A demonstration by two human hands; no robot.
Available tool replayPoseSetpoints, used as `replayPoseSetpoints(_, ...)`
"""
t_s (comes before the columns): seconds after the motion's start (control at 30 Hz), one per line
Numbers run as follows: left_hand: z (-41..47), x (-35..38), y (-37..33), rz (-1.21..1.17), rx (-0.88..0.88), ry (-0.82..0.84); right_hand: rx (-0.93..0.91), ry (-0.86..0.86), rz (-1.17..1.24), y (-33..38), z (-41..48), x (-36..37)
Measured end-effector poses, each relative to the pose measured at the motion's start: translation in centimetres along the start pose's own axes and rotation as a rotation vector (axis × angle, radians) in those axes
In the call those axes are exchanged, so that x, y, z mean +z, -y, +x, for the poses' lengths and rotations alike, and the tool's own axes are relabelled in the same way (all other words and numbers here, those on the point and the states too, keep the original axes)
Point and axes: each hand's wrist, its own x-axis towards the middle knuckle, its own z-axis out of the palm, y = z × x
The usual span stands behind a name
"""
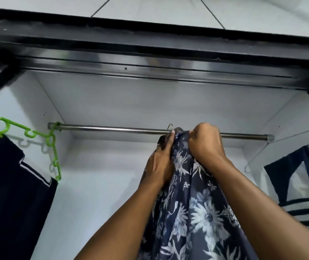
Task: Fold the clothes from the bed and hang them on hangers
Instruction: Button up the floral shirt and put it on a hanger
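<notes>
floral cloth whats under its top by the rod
A wire hook shows above the floral cloth at the rod; any hanger frame is hidden by cloth, left hand and right hand.

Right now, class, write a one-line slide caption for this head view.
Left hand and right hand grip a floral garment at the wardrobe rail, between a green hanger and a wire hanger.

A polished metal rail (112,129) gleams inside a wardrobe of smooth, matt white panels (112,102), beneath a glossy black frame (149,44). The floral garment (196,212) is thin, soft printed cloth. The green hanger (50,139) is shiny moulded plastic, the wire hanger (281,145) bare bright metal. The dark garment (9,184) looks matt, the striped garment (296,203) nubby, like towelling.
</notes>
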Motion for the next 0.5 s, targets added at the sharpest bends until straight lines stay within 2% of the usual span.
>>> replayPoseSetpoints(0.17,1.2,1.3,-0.1,-0.167,-0.107,0.095,-0.004,0.027,-0.010,-1.0,1.7,1.4)
replayPoseSetpoints(0.33,4.1,2.0,0.4,-0.296,-0.109,0.215,0.000,0.045,-0.029,-1.0,4.0,2.7)
replayPoseSetpoints(0.5,6.4,3.1,1.9,-0.374,-0.204,0.219,-0.019,0.089,-0.083,0.6,6.5,3.4)
